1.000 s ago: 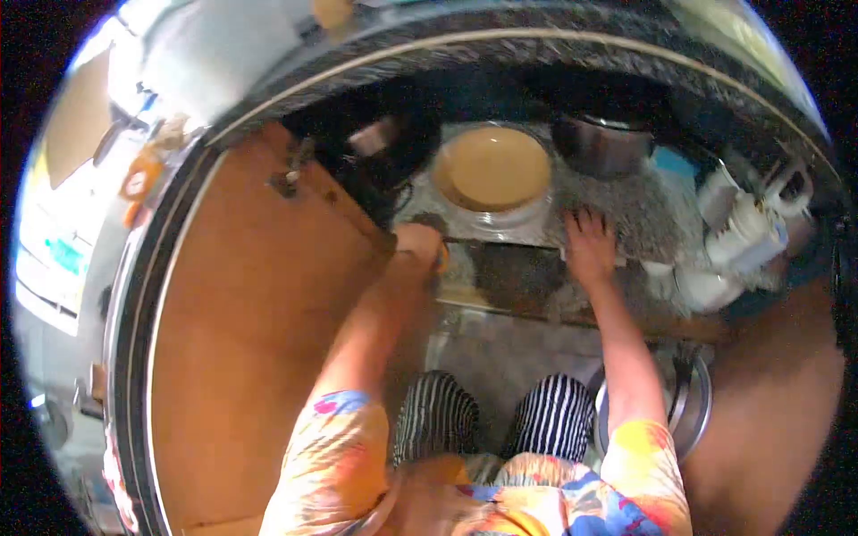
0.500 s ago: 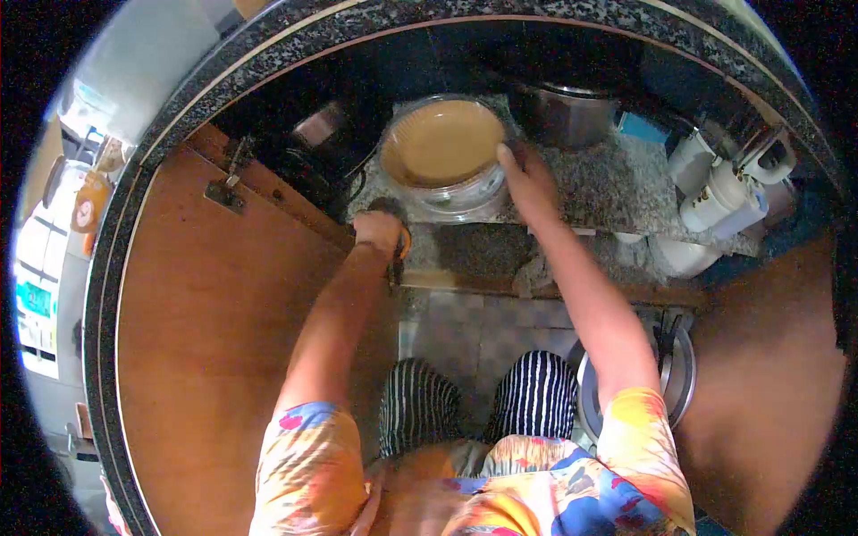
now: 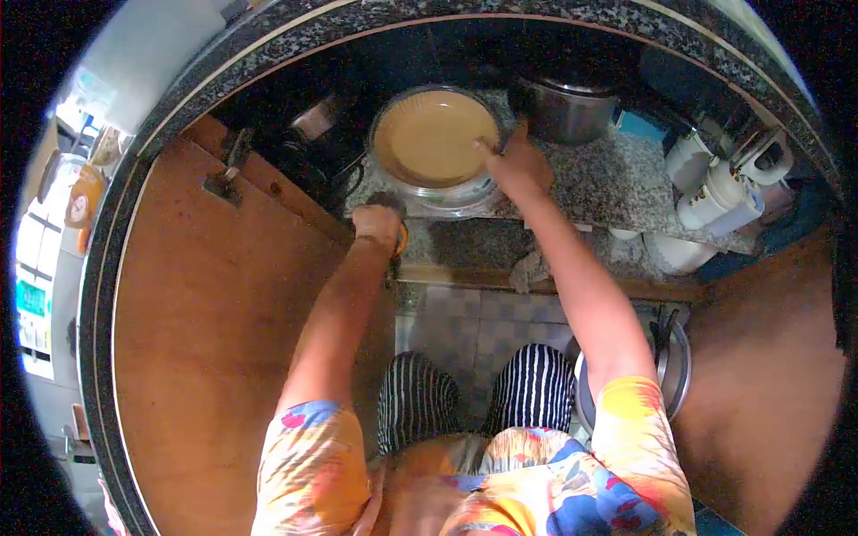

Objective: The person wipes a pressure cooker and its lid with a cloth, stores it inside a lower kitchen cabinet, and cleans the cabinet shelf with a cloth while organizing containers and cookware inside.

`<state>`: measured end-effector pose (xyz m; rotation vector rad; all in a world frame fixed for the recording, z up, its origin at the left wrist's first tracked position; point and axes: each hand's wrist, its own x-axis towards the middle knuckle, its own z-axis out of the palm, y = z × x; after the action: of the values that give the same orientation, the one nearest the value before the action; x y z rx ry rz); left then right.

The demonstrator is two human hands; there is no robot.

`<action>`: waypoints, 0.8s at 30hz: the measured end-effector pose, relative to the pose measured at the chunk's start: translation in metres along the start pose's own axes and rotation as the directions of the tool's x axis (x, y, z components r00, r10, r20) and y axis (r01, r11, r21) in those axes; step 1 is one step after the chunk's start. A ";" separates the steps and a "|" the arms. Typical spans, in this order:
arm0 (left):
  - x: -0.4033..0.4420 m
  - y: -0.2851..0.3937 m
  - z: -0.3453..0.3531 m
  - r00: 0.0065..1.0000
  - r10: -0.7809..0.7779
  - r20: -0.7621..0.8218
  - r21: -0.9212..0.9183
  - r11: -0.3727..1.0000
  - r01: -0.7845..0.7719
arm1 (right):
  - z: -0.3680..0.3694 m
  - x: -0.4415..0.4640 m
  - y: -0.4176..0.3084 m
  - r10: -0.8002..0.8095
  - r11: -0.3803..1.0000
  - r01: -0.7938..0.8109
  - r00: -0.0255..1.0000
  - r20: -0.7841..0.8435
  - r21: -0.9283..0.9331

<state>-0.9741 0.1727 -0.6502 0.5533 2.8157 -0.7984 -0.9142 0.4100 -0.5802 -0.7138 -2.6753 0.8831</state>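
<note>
A tan, fluted round dish (image 3: 433, 134) sits on top of clear glass dishes (image 3: 460, 204) on the granite shelf. My right hand (image 3: 523, 170) is at the dish's right side, its thumb over the rim and onto the tan inside. The index finger reaches along the outside, and the other fingers are mostly hidden. To the left of the stack, my left hand (image 3: 377, 223) is closed at the shelf's front. Something dark with an orange edge (image 3: 402, 239) shows beside it, and its kind is unclear.
A metal pot (image 3: 567, 107) stands behind to the right. White containers with utensils (image 3: 715, 192) are farther right. Dark cookware (image 3: 313, 134) fills the left corner. Wooden doors (image 3: 223, 339) flank the cabinet, and a round metal-rimmed item (image 3: 679, 375) lies by my right arm.
My right hand has turned at the dish's side, bringing its thumb over the rim onto the inside. The tan dish has shifted slightly left and away. My left hand stays nearly in place.
</note>
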 end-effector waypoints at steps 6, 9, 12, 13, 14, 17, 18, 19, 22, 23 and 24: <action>-0.005 0.000 -0.005 1.000 -0.012 0.008 0.002 1.000 0.012 | -0.001 0.009 -0.015 0.032 0.999 -0.029 0.993 0.111 -0.030; -0.003 0.001 -0.002 1.000 -0.025 -0.010 -0.002 1.000 0.025 | 0.012 0.011 -0.020 0.054 0.998 -0.053 0.998 0.040 -0.016; 0.000 -0.002 0.001 1.000 -0.001 -0.007 -0.027 1.000 0.001 | 0.042 0.043 -0.002 0.083 0.990 -0.083 0.997 0.001 0.113; 0.001 -0.002 0.001 1.000 0.013 -0.002 -0.034 0.999 -0.013 | 0.037 0.048 0.006 0.063 0.960 -0.078 0.996 0.066 0.269; 0.001 -0.002 0.002 1.000 0.003 -0.009 -0.039 0.999 -0.003 | 0.044 0.063 0.011 0.054 0.944 -0.056 0.998 0.016 0.325; 0.002 0.000 0.003 0.999 -0.017 -0.028 -0.053 0.998 0.016 | 0.099 0.129 0.031 0.045 0.960 0.055 0.938 -0.344 0.276; 0.001 0.000 0.003 0.999 -0.017 -0.031 -0.059 0.998 0.015 | 0.086 0.131 0.026 0.013 0.966 0.058 0.962 -0.274 0.250; 0.000 0.001 0.003 0.999 -0.016 -0.035 -0.065 0.998 0.013 | 0.071 0.135 0.023 -0.006 0.970 0.067 0.968 -0.252 0.234; 0.000 0.000 0.002 0.999 -0.005 -0.038 -0.044 0.999 0.004 | 0.007 0.114 0.006 -0.119 0.984 0.153 0.946 -0.302 0.091; -0.001 -0.001 0.001 0.999 -0.009 -0.038 -0.035 0.999 0.008 | -0.007 0.106 0.005 -0.169 0.982 0.187 0.930 -0.327 0.024; -0.002 0.000 0.000 0.999 -0.013 -0.038 -0.027 1.000 0.012 | -0.014 0.099 0.006 -0.263 0.965 0.247 0.908 -0.327 -0.089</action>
<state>-0.9728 0.1722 -0.6497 0.5528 2.8629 -0.7594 -0.9914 0.4728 -0.5659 -0.4583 -2.4134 0.5743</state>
